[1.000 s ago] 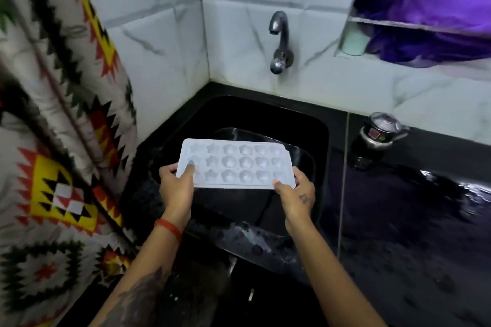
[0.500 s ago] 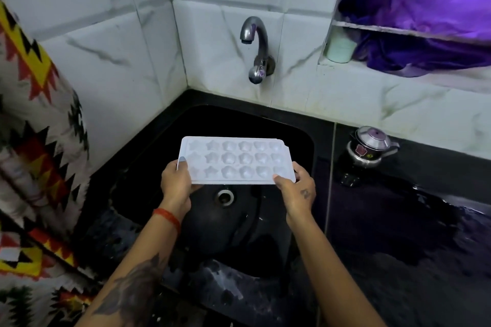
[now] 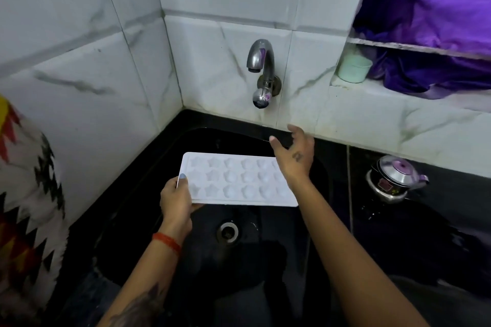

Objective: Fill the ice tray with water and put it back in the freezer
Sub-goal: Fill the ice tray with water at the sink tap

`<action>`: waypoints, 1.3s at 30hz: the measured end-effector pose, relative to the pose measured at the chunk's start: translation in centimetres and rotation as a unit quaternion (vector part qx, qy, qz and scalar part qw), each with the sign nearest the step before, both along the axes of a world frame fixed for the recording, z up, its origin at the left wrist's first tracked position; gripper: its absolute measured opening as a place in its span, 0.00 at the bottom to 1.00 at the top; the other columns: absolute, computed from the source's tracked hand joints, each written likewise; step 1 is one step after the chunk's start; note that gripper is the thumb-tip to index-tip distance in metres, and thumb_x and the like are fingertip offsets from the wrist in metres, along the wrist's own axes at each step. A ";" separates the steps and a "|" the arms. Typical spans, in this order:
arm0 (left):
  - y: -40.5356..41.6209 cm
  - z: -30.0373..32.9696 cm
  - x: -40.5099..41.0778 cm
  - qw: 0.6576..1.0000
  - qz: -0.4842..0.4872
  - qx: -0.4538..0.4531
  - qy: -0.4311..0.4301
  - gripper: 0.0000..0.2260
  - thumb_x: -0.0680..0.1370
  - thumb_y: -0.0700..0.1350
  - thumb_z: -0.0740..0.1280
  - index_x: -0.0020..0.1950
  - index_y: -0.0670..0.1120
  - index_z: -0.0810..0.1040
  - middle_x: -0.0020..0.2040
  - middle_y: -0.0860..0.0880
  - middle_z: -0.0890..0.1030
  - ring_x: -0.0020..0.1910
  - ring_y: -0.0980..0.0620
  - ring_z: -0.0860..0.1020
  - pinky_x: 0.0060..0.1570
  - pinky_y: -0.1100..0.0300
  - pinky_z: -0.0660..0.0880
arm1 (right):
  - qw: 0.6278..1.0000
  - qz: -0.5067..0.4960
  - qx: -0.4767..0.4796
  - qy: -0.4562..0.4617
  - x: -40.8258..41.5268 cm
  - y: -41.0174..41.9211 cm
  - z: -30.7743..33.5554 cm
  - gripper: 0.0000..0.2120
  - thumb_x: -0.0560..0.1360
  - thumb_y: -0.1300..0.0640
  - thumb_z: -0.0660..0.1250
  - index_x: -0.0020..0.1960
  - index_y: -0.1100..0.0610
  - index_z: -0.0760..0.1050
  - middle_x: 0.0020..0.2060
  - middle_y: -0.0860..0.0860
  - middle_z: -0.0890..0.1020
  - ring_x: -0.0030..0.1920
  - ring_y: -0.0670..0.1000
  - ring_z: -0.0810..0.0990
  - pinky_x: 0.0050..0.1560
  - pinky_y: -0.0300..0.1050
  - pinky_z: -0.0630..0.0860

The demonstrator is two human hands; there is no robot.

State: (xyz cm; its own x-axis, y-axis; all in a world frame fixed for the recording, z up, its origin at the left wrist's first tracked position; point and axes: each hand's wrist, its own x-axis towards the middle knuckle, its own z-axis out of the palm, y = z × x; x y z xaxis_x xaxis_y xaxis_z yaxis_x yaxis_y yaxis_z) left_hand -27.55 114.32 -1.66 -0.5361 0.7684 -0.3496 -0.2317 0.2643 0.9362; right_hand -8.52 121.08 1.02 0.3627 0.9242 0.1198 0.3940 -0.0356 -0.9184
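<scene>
Holding the white ice tray level above the black sink, the left hand grips its left short edge: the thumb lies flat on the top rim, its pale-painted nail showing, and the other fingers curl out of sight under the tray. A red thread band circles that wrist, and a dark tattoo marks the forearm lower down. Below the tray, the round metal drain sits in the sink floor.

The tray's moulds, stars on the left and rounder shapes on the right, face upward; whether any water is in them cannot be told. Its right end is partly covered by the right forearm.

The right hand hangs above that right end, apart from the tray, with its fingers loosely spread and slightly bent, holding nothing. The thumb points left and the fingertips point toward the back wall. A small dark mark shows on the back of this hand.

Right of the sink, on the dark wet counter, stands a small steel pot with a lid.

Farther back, a curved metal tap juts from the white marble-patterned wall tiles, well above the right hand. No water runs from its spout. To the right, a wall niche holds a pale green cup and purple cloth. A patterned fabric hangs at the left edge.
</scene>
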 end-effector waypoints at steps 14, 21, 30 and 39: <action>2.6 -1.6 -0.6 1.000 0.013 -0.009 -0.016 0.06 0.82 0.44 0.58 0.52 0.43 0.73 0.42 0.48 0.78 0.40 0.51 0.78 0.39 0.55 0.76 | 0.958 0.151 -0.038 -0.240 -2.2 13.2 1.5 0.27 0.78 0.47 0.61 0.74 0.49 0.57 0.61 0.62 0.75 0.60 0.62 0.75 0.53 0.45 0.69; 2.1 -1.5 -1.0 1.000 0.015 -0.009 -0.018 0.06 0.82 0.43 0.58 0.53 0.43 0.73 0.43 0.48 0.78 0.40 0.51 0.78 0.37 0.55 0.76 | 0.896 0.167 0.029 -0.411 -1.6 14.0 1.5 0.17 0.78 0.55 0.59 0.66 0.55 0.68 0.57 0.61 0.76 0.54 0.62 0.75 0.46 0.45 0.68; 1.2 -1.6 -1.4 0.999 0.020 -0.015 -0.023 0.07 0.82 0.42 0.58 0.54 0.42 0.74 0.43 0.48 0.78 0.40 0.50 0.78 0.35 0.56 0.75 | 0.877 0.177 0.016 -0.446 -1.3 13.7 1.7 0.16 0.79 0.57 0.58 0.67 0.54 0.68 0.59 0.62 0.73 0.54 0.62 0.74 0.47 0.45 0.69; 0.8 -1.2 -1.0 0.999 0.019 -0.008 -0.031 0.06 0.82 0.41 0.57 0.53 0.42 0.73 0.41 0.48 0.77 0.38 0.51 0.76 0.34 0.56 0.73 | 0.939 0.146 -0.176 -0.257 3.0 7.2 0.8 0.27 0.78 0.42 0.58 0.74 0.53 0.63 0.64 0.59 0.75 0.64 0.60 0.73 0.61 0.49 0.70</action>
State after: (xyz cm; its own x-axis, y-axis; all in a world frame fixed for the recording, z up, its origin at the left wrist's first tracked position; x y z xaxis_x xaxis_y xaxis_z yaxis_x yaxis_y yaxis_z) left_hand -28.55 115.09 -2.84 -0.5421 0.7418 -0.3947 -0.2990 0.2687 0.9156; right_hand -5.55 128.27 1.80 0.0651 0.9903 -0.1229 0.8218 -0.1231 -0.5563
